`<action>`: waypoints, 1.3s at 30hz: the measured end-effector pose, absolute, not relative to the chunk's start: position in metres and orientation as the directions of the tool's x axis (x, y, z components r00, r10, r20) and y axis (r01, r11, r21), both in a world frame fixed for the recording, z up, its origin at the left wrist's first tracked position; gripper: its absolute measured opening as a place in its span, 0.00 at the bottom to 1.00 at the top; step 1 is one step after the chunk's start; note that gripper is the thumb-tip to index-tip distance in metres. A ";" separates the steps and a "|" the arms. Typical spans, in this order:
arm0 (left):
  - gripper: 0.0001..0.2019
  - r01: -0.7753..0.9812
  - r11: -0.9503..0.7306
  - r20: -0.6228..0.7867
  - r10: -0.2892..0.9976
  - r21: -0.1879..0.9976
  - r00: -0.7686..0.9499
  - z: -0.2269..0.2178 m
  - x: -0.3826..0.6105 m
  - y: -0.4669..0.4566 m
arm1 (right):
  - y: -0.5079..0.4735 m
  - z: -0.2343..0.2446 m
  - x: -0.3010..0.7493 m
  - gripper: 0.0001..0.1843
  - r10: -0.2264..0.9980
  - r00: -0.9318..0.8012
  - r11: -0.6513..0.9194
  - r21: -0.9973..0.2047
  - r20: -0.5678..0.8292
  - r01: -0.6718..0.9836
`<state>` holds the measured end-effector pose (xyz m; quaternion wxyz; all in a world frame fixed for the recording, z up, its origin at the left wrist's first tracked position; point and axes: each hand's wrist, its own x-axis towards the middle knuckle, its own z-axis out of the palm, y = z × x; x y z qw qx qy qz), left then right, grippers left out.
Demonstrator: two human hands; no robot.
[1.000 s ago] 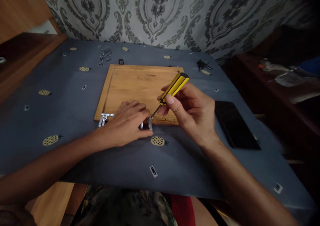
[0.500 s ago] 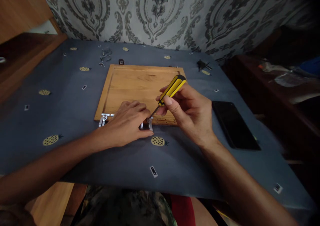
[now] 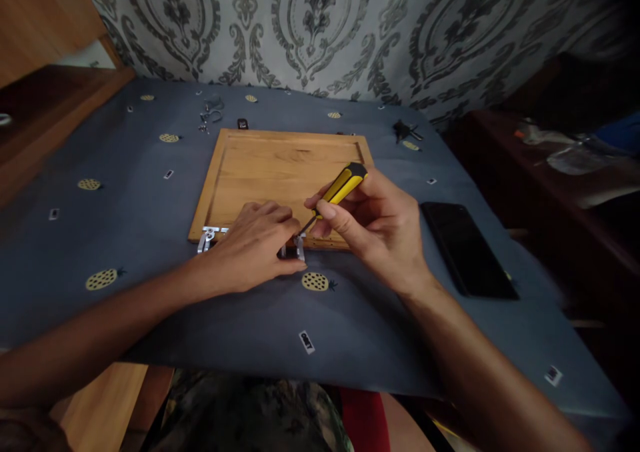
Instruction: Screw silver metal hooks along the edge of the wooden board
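A wooden panel (image 3: 280,165) with a raised border lies on the table. My right hand (image 3: 385,229) pinches a yellow and black screwdriver (image 3: 345,189), tilted with its shaft down and left. The tip meets a silver metal fitting (image 3: 301,247) at the panel's front edge; the screw head there is too small to make out. My left hand (image 3: 253,242) rests on the panel, fingers curled over that fitting and thumb below it. Left of this hand, a silver bracket (image 3: 207,237) shows at the front left corner. Whether both metal parts join is hidden by my hand.
A black phone (image 3: 467,249) lies right of my right hand on the grey tablecloth (image 3: 165,325). Behind the panel are small metal pieces (image 3: 213,113) at left and a dark small object (image 3: 406,131) at right. A patterned wall (image 3: 320,32) bounds the back.
My right hand and the screwdriver have shifted slightly left and down, and the handle has turned a little. My left hand stays in place on the fitting.
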<state>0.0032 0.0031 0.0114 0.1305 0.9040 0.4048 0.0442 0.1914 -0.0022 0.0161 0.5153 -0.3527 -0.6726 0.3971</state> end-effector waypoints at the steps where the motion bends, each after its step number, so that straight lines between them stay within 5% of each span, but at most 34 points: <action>1: 0.18 0.722 -0.636 -0.033 0.744 0.272 0.668 0.012 0.003 0.003 | -0.002 0.016 0.192 0.17 0.884 -0.226 0.433 -0.899 0.410 0.062; 39: 0.17 0.701 -0.657 -0.001 0.729 0.277 0.684 0.006 0.000 0.003 | 0.000 0.016 0.188 0.11 0.872 -0.277 0.440 -0.895 0.404 0.081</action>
